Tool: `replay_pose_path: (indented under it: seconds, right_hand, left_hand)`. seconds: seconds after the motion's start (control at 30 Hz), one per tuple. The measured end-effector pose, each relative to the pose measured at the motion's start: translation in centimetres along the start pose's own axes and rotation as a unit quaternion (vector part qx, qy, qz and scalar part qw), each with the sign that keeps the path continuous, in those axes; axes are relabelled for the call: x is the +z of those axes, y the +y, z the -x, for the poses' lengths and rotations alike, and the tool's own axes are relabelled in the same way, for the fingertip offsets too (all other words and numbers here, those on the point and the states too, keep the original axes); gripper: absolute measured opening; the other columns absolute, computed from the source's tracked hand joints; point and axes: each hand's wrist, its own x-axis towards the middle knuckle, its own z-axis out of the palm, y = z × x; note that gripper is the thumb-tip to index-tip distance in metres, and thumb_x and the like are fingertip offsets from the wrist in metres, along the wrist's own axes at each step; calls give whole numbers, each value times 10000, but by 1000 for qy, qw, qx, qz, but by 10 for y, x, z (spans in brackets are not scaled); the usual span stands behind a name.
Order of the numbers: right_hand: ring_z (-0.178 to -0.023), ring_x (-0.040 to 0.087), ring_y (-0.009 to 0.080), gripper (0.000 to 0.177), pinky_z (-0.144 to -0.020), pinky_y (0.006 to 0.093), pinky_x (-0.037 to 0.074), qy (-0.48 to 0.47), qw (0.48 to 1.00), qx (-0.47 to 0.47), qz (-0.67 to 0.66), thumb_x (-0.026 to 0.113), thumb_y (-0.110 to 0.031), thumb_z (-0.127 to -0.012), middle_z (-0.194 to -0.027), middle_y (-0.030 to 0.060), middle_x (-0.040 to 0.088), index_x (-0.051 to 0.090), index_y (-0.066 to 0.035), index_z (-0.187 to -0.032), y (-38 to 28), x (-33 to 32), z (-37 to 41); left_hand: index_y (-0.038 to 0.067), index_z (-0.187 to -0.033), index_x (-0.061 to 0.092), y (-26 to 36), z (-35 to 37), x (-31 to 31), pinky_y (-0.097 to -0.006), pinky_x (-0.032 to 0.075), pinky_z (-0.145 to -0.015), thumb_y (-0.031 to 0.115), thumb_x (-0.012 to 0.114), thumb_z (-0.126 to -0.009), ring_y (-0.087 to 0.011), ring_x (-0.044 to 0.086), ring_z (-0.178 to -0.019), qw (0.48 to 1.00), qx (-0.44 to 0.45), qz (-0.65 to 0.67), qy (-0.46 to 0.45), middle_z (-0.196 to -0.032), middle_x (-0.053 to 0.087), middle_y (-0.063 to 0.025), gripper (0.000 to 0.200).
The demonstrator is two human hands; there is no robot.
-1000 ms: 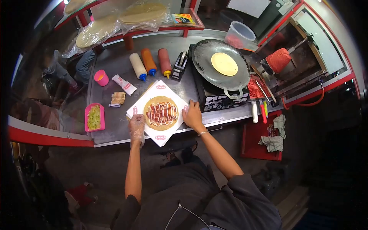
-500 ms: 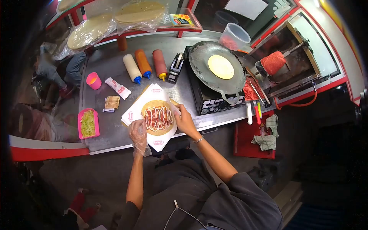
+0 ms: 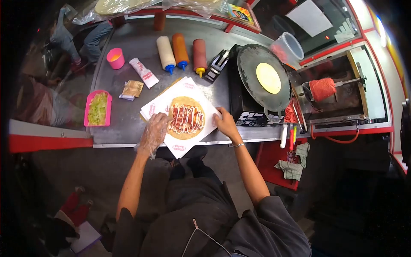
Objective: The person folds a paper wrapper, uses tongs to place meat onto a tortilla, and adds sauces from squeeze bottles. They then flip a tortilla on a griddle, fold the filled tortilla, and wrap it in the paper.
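Note:
A round tortilla [image 3: 186,134] lies on white printed wrapping paper [image 3: 180,149] at the counter's front edge. Red filling and zigzag lines of white sauce cover its middle. My left hand [image 3: 153,133], in a clear plastic glove, has its closed fingers at the tortilla's left edge; whether they also take in the paper is hidden. My bare right hand [image 3: 227,124] pinches the paper's right side, apart from the tortilla. Beyond the paper stand a white sauce bottle [image 3: 165,51], an orange one [image 3: 180,49] and a red one [image 3: 199,55], with a black tape dispenser [image 3: 216,65] beside them.
On the right, a round griddle [image 3: 250,64] holds a pale flatbread [image 3: 268,78]; knives [image 3: 284,136] and a meat spit [image 3: 322,89] are beyond. A pink tray of shredded lettuce [image 3: 98,109], a wrapped roll [image 3: 144,73] and a pink cup [image 3: 115,58] stand left.
The camera view has shifted, with the counter higher in frame. My right hand has gone from beside the tortilla to the paper's right side. My left hand stays at the tortilla's left edge.

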Motion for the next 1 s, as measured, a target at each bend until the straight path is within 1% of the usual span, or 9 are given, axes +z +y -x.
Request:
replay_pose_path:
  seconds: [0.23,0.37,0.47,0.57,0.63,0.77,0.87,0.93,1.0]
  right_hand:
    - [-1035,702,416,495,-923,445,535,-19,999,-1,42,716,-288,-863,-1106,276,714,610,27,-1231,-24,21,-57]
    - [-1007,712,402,590,-916,430,541,-12,997,4,70,776,-339,-803,-1083,279,719,606,31,-1230,-40,37,-94]
    - [-956,733,354,577,-882,403,551,-44,998,38,39,767,-379,-808,-1034,263,737,653,47,-1181,-42,35,-103]
    - [-901,728,274,521,-836,382,541,-130,991,-1,-17,754,-394,-856,-963,203,752,712,63,-1103,-39,31,-103]
    - [-902,743,355,476,-852,412,552,-125,991,-49,15,685,-377,-881,-974,241,753,727,35,-1115,-59,21,-85]
    - [-907,690,463,328,-828,476,548,-106,981,-149,61,631,-274,-907,-969,300,702,731,-21,-1091,-83,15,-60]
    - [-867,674,474,267,-811,521,536,-67,959,-258,100,619,-226,-907,-926,296,693,726,-1,-1001,-92,13,-44]
    - [-838,663,481,211,-806,538,529,-64,953,-270,125,607,-169,-907,-898,289,683,707,10,-956,-92,15,-42]
    - [-839,664,480,188,-809,530,534,-78,951,-270,132,606,-136,-904,-910,293,680,699,14,-968,-90,16,-42]
  left_hand:
    - [62,-1102,622,-21,-16,-16,-477,468,-1004,160,787,-769,-349,582,-1070,989,71,-23,-131,-1130,606,-127,384]
    - [59,-1043,633,-30,-22,-4,-476,492,-945,191,806,-763,-340,597,-1020,990,64,5,-126,-1079,617,-124,354]
    - [53,-955,663,-32,-19,10,-455,504,-873,194,825,-770,-338,614,-958,997,70,18,-22,-985,632,-131,283]
    - [34,-870,675,-28,-21,19,-430,498,-833,242,852,-770,-341,619,-915,992,-95,85,-4,-908,632,-136,291]
    - [12,-806,674,-25,-26,21,-423,494,-817,289,879,-749,-346,629,-907,974,-191,121,7,-860,636,-141,349]
    - [5,-872,659,-13,-38,21,-430,495,-808,285,886,-726,-352,632,-953,984,-174,22,2,-939,645,-156,389]
    - [27,-957,638,3,-42,22,-430,509,-828,187,839,-725,-352,633,-1018,987,-132,-72,56,-1063,639,-158,346]
    - [53,-1022,610,-11,-43,41,-437,521,-862,109,742,-748,-348,618,-1087,970,141,-196,14,-1153,609,-160,309]
    - [67,-1059,616,-17,-34,54,-439,515,-949,69,659,-781,-326,600,-1143,961,182,-206,-18,-1184,595,-150,281]
